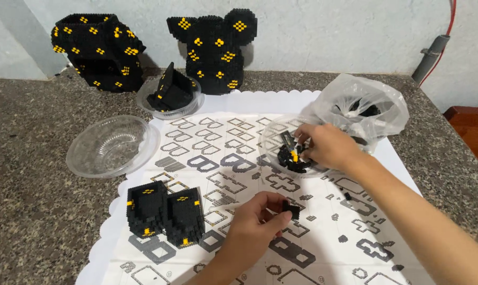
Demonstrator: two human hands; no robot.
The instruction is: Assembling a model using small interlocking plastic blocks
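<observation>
Black brick piece [292,209] is pinched between the fingers of the left hand [255,221] just above the printed instruction sheet [233,158] on the desk [33,174], while the fingers of the right hand [323,145] are closed on loose black and yellow bricks [293,158] inside the clear bowl [270,132], beside the plastic bag [365,105]. Judged from this hold, the small piece could slip from the pinch and be lost among the loose bits lying right of the fingers. The bowl could be tipped by the reaching wrist, and the paired black blocks [165,214] left of the fingers could be knocked.
</observation>
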